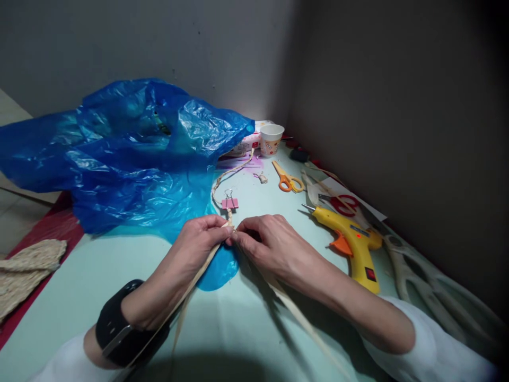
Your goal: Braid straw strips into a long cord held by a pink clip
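Note:
Both my hands meet at the lower end of a thin pale braid [229, 214]. A pink binder clip [229, 203] grips this braid just beyond my fingertips, and its finished length curves away to the back. My left hand [202, 239] is closed, thumb and fingers pinching the braid and a flat pale strand [202, 269] that trails under the wrist. Close against it, my right hand [268, 241] pinches at the same spot. Another pale strand [296, 310] runs from beneath that hand toward me. The exact crossing of the strands is hidden by my fingers.
A crumpled blue plastic bag [147, 159] covers the left back of the table. To the right lie a yellow glue gun [353, 239], orange-handled scissors [288, 180], red-handled scissors [344, 205] and large shears [413, 270]. A paper cup [271, 140] stands behind; woven straw pieces [32, 270] lie far left.

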`<state>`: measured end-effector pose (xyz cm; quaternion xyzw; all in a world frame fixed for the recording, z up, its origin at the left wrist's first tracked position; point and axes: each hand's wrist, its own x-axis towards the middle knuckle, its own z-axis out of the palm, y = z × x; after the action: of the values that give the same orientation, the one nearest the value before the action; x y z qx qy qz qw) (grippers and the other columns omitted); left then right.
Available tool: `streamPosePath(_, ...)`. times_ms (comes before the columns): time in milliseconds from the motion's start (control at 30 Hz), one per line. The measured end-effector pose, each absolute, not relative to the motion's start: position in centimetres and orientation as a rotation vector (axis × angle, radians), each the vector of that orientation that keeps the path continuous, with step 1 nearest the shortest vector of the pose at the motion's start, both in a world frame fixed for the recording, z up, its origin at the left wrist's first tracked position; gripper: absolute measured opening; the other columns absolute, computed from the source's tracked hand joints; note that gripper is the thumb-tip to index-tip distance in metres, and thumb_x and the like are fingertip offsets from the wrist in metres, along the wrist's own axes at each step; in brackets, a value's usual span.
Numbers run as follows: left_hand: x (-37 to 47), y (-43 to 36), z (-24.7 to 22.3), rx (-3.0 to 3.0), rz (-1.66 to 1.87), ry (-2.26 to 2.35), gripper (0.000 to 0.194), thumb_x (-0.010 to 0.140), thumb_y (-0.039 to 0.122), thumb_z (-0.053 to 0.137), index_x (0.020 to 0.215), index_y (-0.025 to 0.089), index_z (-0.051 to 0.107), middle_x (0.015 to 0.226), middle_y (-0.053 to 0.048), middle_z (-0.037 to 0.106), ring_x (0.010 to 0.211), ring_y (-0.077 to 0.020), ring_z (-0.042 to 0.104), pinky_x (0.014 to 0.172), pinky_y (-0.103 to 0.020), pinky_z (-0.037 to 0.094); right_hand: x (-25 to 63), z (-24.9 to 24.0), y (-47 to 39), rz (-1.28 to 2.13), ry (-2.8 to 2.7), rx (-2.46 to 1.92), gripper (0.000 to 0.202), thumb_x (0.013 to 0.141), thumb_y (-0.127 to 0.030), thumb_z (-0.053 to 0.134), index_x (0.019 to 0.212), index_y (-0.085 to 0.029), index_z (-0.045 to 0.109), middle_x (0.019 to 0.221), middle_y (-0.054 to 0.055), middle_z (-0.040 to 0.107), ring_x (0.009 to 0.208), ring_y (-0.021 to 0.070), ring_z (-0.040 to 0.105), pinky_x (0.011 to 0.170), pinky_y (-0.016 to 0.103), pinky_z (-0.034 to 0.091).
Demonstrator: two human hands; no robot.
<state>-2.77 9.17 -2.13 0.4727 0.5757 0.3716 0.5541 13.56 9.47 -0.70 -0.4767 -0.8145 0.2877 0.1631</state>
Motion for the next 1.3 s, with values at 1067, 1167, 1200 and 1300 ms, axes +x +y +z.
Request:
streamPosePath(1067, -2.3, 8.8, -2.6, 1.105, 0.933, 1.328, 0.012, 0.071, 0.028, 0.065, 0.067, 0.016, 0.067, 0.065, -0.001, 0.066, 0.068, -0.0166, 0.058, 0.069, -0.027, 0.041, 12.6, -0.1, 9.5, 0.470, -2.587, -1.527, 0.030, 0.091, -0.027, 0.037, 0.078, -0.017, 0.063, 0.071, 0.008, 0.066, 0.059, 0.0161, 0.055, 0.051, 0.029, 0.019)
streamPosePath(1167, -2.4, 8.8, -2.6, 1.092, 0.926, 1.330, 0.014, 0.070, 0.029, 0.067, 0.065, 0.016, 0.065, 0.064, -0.001, 0.065, 0.065, -0.0157, 0.057, 0.067, -0.027, 0.040, 12.5, -0.4, 9.4, 0.331, -2.592, -1.468, 0.029, 0.092, -0.026, 0.039, 0.076, -0.017, 0.062, 0.070, 0.007, 0.066, 0.059, 0.0158, 0.056, 0.052, 0.030, 0.017)
streamPosePath(1200, -2.4, 8.8, -2.6, 1.097, 0.917, 1.340, 0.015, 0.070, 0.029, 0.066, 0.065, 0.016, 0.065, 0.064, -0.001, 0.064, 0.064, -0.0151, 0.056, 0.066, -0.026, 0.040, 12.5, -0.5, 9.4, 0.295, -2.600, -1.430, 0.028, 0.091, -0.024, 0.040, 0.076, -0.016, 0.062, 0.070, 0.007, 0.067, 0.059, 0.0155, 0.056, 0.052, 0.031, 0.017)
streamPosePath(1300, -2.7, 8.8, -2.7, 1.136, 0.893, 1.356, 0.016, 0.072, 0.029, 0.064, 0.065, 0.015, 0.063, 0.064, 0.000, 0.063, 0.063, -0.0145, 0.054, 0.064, -0.027, 0.038, 12.8, -0.7, 9.4, 0.297, -2.625, -1.327, 0.027, 0.090, -0.023, 0.042, 0.074, -0.016, 0.062, 0.073, 0.007, 0.067, 0.060, 0.0145, 0.055, 0.054, 0.030, 0.019)
